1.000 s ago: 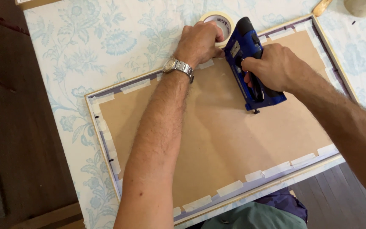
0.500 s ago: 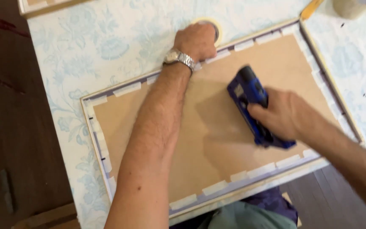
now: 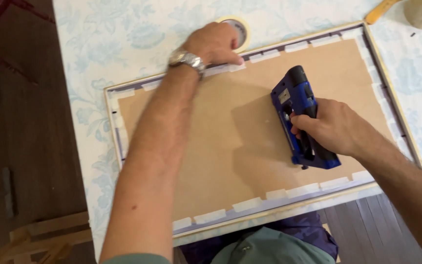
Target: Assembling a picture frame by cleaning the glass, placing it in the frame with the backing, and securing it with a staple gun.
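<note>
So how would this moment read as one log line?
left hand: pressing frame's far edge | right hand: holding blue staple gun over backing board | tape roll: behind left hand

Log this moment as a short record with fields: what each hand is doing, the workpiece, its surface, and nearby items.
left hand: left hand presses on the far edge of the frame, fingertips on a tape strip; silver wristwatch on the wrist
right hand: right hand has its grip closed around the blue and black staple gun, held over the backing
workpiece: rectangular picture frame with brown board backing, face down, pale tape strips along its edges
surface: pale blue floral tablecloth
nearby: roll of beige masking tape beyond the left hand
</note>
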